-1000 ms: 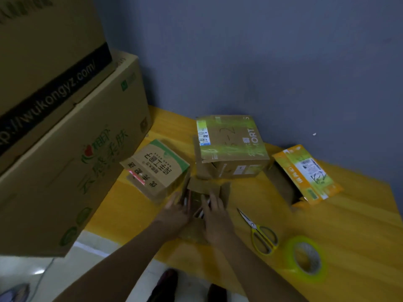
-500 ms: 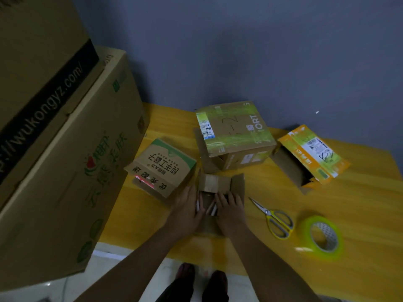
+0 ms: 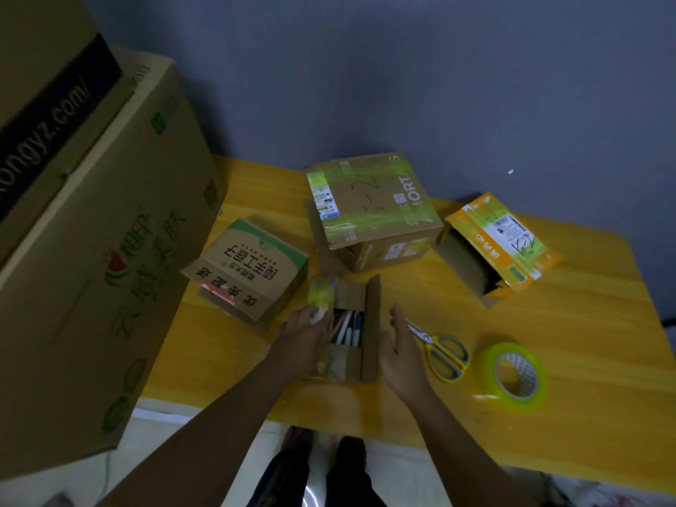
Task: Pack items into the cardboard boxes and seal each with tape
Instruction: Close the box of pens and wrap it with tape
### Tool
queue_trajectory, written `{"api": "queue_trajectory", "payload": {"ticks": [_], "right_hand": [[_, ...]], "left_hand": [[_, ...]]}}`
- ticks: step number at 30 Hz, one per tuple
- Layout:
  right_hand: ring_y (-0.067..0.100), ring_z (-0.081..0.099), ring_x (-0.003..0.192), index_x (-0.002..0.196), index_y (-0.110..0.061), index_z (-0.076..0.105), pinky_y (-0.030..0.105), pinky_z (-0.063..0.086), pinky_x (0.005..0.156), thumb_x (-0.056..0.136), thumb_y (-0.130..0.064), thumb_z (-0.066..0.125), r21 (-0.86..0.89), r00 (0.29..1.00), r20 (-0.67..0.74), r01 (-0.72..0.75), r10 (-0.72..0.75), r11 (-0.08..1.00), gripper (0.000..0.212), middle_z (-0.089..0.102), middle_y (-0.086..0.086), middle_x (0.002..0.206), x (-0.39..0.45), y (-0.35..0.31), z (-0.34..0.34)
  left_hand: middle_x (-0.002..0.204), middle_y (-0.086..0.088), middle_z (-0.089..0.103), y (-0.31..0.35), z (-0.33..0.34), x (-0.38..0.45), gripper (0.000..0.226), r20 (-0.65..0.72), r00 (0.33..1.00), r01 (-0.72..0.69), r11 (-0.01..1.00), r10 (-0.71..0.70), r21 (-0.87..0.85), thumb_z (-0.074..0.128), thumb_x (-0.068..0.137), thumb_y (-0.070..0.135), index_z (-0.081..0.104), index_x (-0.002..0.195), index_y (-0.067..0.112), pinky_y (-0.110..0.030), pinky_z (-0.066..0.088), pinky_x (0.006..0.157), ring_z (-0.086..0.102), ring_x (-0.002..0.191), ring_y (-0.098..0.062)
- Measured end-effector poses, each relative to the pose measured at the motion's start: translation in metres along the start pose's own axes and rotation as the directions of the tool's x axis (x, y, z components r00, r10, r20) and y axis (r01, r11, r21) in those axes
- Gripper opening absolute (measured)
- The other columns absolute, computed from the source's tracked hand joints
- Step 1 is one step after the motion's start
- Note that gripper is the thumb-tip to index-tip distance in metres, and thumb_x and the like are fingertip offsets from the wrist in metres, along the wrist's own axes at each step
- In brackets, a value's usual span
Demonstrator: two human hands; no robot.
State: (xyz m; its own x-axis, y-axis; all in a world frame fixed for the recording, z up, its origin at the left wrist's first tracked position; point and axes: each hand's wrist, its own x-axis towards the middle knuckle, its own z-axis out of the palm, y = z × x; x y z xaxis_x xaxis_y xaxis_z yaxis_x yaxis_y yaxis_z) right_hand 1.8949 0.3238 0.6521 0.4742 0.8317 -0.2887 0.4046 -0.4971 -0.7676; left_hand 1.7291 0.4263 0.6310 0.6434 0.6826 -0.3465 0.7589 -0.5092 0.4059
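Observation:
A small open cardboard box [image 3: 370,323] stands near the table's front edge, with several pens [image 3: 347,329] lying inside it. My left hand [image 3: 305,334] rests on the box's left flap, which carries green tape. My right hand [image 3: 400,347] hovers just right of the box's right flap with fingers apart, holding nothing. A roll of green tape [image 3: 514,376] lies at the right, and yellow-handled scissors [image 3: 440,351] lie between it and my right hand.
On the yellow table [image 3: 585,360] sit a taped brown box [image 3: 373,210], a green-topped printed box [image 3: 248,272] and an open orange box [image 3: 501,247]. Two big cartons [image 3: 91,232] tower at the left. A blue-grey wall stands behind.
Both hands were pressed together over the small box; now they have moved apart to its two sides, the flaps are open, and the pens inside show.

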Motion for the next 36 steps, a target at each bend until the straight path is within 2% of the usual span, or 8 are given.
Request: {"api": "queue_trajectory", "payload": {"ticks": [4,6,11,14,18,23,29,36], "right_hand": [[0.014,0.047,0.131,0.142,-0.023,0.046,0.027,0.043,0.101,0.104,-0.029,0.034,0.138,0.994,0.103,0.014,-0.028,0.990,0.040,0.049,-0.003,0.143,0.003,0.011,0.008],[0.014,0.046,0.130,0.140,-0.022,0.049,0.034,0.042,0.105,0.104,-0.028,0.036,0.137,0.995,0.095,0.029,-0.042,0.990,0.038,0.050,-0.002,0.142,0.006,0.014,0.012],[0.017,0.038,0.136,0.144,-0.018,0.045,0.034,0.038,0.110,0.102,-0.028,0.044,-0.129,0.977,0.127,0.187,-0.171,0.974,0.044,0.041,-0.001,0.149,0.013,0.020,0.016],[0.021,0.041,0.134,0.140,-0.012,0.050,0.025,0.034,0.104,0.097,-0.046,0.038,-0.276,0.947,0.157,0.316,-0.282,0.908,0.056,0.046,0.004,0.146,0.016,0.018,0.020],[0.032,0.051,0.122,0.133,-0.009,0.058,0.035,0.046,0.096,0.096,-0.042,0.033,-0.404,0.897,0.224,0.441,-0.381,0.801,0.055,0.052,0.011,0.138,0.022,0.023,0.030],[0.026,0.042,0.115,0.120,-0.015,0.066,0.042,0.057,0.065,0.089,-0.034,0.040,-0.548,0.909,0.229,0.416,-0.348,0.726,0.045,0.056,0.008,0.126,0.025,0.023,0.042],[0.029,0.046,0.106,0.114,-0.017,0.065,0.039,0.053,0.055,0.076,-0.031,0.059,-0.676,0.916,0.234,0.393,-0.324,0.623,0.040,0.056,0.007,0.118,0.025,0.014,0.044],[0.029,0.048,0.098,0.117,-0.018,0.065,0.038,0.051,0.052,0.063,-0.034,0.079,-0.769,0.928,0.244,0.363,-0.282,0.526,0.058,0.059,0.008,0.112,0.025,0.007,0.047]], "left_hand": [[0.157,-0.005,0.012,-0.004,0.002,0.005,0.056,0.040,0.999,-0.011,0.994,0.007,0.112,0.044,0.100,0.031,0.020,0.151,0.030,-0.039,0.024,0.107,0.011,0.143,-0.026],[0.157,-0.005,0.014,-0.006,0.005,0.008,0.054,0.038,0.999,-0.004,0.993,-0.001,0.116,0.044,0.100,0.031,0.024,0.150,0.031,-0.042,0.026,0.107,0.014,0.142,-0.027],[0.153,-0.001,0.021,-0.007,0.004,0.013,0.052,0.027,0.999,0.038,0.998,-0.040,0.055,0.053,0.097,0.032,0.033,0.145,0.033,-0.041,0.031,0.105,0.021,0.136,-0.026],[0.152,0.001,0.022,-0.006,0.003,0.014,0.053,0.009,0.999,0.045,0.998,-0.046,0.037,0.057,0.095,0.032,0.034,0.143,0.033,-0.038,0.033,0.103,0.023,0.135,-0.025],[0.153,0.000,0.021,-0.005,0.003,0.012,0.053,0.003,0.999,0.036,0.999,-0.036,-0.009,0.055,0.096,0.032,0.033,0.144,0.033,-0.039,0.034,0.104,0.021,0.136,-0.025],[0.153,0.000,0.021,-0.004,0.004,0.007,0.057,0.008,0.999,0.047,0.998,-0.047,-0.034,0.056,0.094,0.038,0.032,0.146,0.032,-0.037,0.033,0.105,0.021,0.135,-0.025],[0.153,0.002,0.021,-0.004,0.002,0.009,0.059,0.015,0.999,0.048,0.999,-0.048,0.015,0.055,0.094,0.041,0.030,0.146,0.033,-0.037,0.030,0.106,0.021,0.136,-0.024],[0.151,-0.002,0.022,-0.004,-0.005,0.019,0.070,0.054,0.998,-0.004,0.975,-0.009,0.223,0.055,0.090,0.049,0.020,0.149,0.037,-0.040,0.026,0.105,0.024,0.135,-0.026]]}}
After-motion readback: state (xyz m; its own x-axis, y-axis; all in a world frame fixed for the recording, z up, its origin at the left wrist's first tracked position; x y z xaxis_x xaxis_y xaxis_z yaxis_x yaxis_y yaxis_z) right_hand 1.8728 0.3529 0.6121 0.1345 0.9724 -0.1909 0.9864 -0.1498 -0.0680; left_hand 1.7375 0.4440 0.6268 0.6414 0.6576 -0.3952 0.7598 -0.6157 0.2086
